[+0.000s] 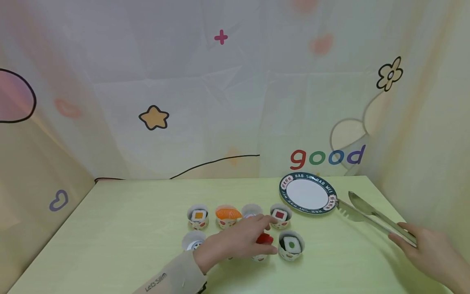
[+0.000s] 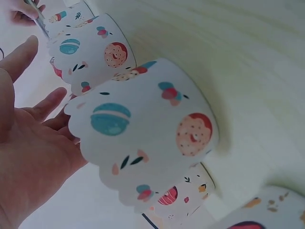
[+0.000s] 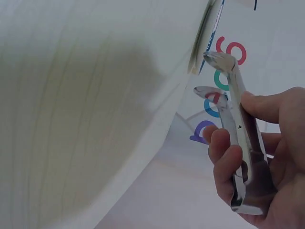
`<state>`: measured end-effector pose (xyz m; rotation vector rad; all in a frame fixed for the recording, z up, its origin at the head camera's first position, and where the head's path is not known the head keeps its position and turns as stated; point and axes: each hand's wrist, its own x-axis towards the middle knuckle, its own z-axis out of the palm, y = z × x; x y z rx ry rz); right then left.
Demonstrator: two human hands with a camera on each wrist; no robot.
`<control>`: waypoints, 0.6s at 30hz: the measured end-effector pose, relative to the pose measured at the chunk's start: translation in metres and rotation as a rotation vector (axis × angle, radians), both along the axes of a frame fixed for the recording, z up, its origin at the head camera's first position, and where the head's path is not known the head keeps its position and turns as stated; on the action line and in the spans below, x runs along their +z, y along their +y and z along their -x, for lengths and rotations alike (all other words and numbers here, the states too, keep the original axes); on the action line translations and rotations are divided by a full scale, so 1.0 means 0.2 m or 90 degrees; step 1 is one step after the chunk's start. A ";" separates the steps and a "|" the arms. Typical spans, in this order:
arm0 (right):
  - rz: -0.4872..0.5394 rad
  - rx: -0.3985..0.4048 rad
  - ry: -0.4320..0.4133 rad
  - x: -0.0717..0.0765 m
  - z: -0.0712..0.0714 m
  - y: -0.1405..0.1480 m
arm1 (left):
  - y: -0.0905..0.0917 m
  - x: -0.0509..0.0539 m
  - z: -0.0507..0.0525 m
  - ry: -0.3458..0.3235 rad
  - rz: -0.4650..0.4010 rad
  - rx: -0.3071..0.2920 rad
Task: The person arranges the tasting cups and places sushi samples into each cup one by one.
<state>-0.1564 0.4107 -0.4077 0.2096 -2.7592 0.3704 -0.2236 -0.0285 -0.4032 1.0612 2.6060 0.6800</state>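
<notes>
My left hand (image 1: 242,237) reaches over the paper cups with its fingers loosely extended. Beneath its fingers shows a red sushi piece (image 1: 265,238) in a cup, partly covered. To its right stand cups with a green-centred sushi roll (image 1: 292,245) and a red-centred roll (image 1: 280,215). A patterned cup (image 2: 147,124) fills the left wrist view beside the palm; whether hand and cup touch, I cannot tell. Far right, my right hand (image 1: 429,249) grips metal tongs (image 1: 390,223). The tips of the tongs (image 3: 220,61) stand apart near the plate, nothing between them.
A green-rimmed plate (image 1: 308,194) lies at the back right. Left of the hand are an orange-topped sushi piece (image 1: 227,212), a yellow-centred roll (image 1: 198,215) and another cup (image 1: 193,239). A printed curtain (image 1: 191,98) hangs behind the table (image 1: 121,232).
</notes>
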 end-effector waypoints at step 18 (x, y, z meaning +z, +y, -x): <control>-0.008 -0.037 -0.040 -0.03 -0.01 0.07 | -0.09 0.02 -0.02 0.007 -0.014 0.008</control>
